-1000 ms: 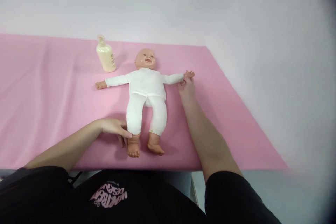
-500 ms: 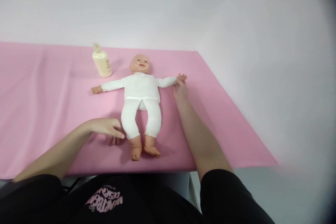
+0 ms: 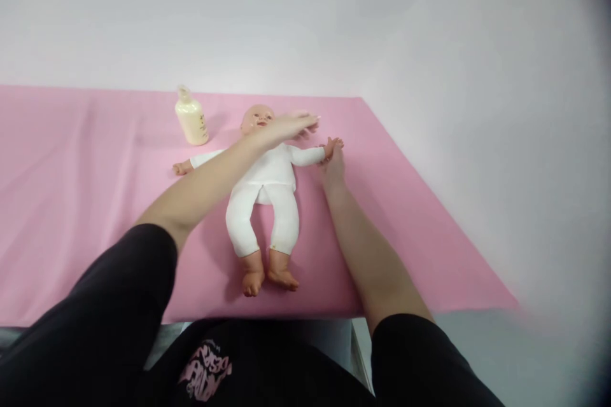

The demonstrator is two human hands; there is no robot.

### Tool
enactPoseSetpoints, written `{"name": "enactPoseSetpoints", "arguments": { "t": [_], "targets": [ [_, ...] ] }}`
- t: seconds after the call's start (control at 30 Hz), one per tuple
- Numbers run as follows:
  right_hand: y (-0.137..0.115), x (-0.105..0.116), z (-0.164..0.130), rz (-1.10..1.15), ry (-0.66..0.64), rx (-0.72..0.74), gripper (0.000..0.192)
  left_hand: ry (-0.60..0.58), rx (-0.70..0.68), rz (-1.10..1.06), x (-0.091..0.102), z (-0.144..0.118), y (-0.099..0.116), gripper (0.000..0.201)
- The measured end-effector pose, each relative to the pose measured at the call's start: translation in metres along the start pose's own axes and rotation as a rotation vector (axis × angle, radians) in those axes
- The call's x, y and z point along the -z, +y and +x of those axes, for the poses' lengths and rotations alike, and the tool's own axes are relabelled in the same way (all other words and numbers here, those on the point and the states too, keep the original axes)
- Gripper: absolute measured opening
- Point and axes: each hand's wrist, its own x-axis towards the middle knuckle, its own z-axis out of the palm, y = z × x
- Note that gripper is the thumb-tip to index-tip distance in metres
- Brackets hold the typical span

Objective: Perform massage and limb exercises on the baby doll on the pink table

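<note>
A baby doll (image 3: pixel 272 172) in a white top and trousers lies face up on the pink cloth, arms spread and bare feet towards me. My right hand (image 3: pixel 334 165) is closed around the doll's wrist at the right side, the doll's small fingers showing above it. Reaching across the doll's chest, my left hand (image 3: pixel 293 126) is above its shoulder near the face, fingers stretched out and somewhat blurred. Nothing shows in my left hand. My left forearm hides part of the doll's chest and its other arm.
A cream-coloured pump bottle (image 3: pixel 191 119) stands on the pink cloth (image 3: pixel 109 172) to the left of the doll's head. A pale wall (image 3: pixel 305 19) rises behind the table and along its right side. The table's front edge runs close to my body.
My left hand has swung from beside the doll's leg up and right, over its chest, its fingers straightening. My right hand stays at the doll's wrist. The view has shifted slightly.
</note>
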Motion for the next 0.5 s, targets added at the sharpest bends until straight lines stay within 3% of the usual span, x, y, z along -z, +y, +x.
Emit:
{"name": "enactPoseSetpoints", "arguments": {
  "t": [0.1,0.2,0.33,0.5],
  "targets": [
    [0.005,-0.002,0.003,0.001,0.008,0.005,0.047,0.097,0.094,0.042,-0.045,0.061,-0.030,0.022],
    [0.013,-0.003,0.008,0.008,-0.021,0.052,0.048,0.103,0.140,0.032,-0.074,0.084,-0.064,0.034],
    [0.026,0.001,0.016,-0.058,-0.040,0.186,0.046,0.098,0.059,0.087,-0.084,0.084,-0.098,0.027],
    [0.027,0.000,0.012,-0.134,-0.054,0.257,0.045,0.038,-0.026,0.085,-0.079,0.091,-0.107,0.031]
  ]
}}
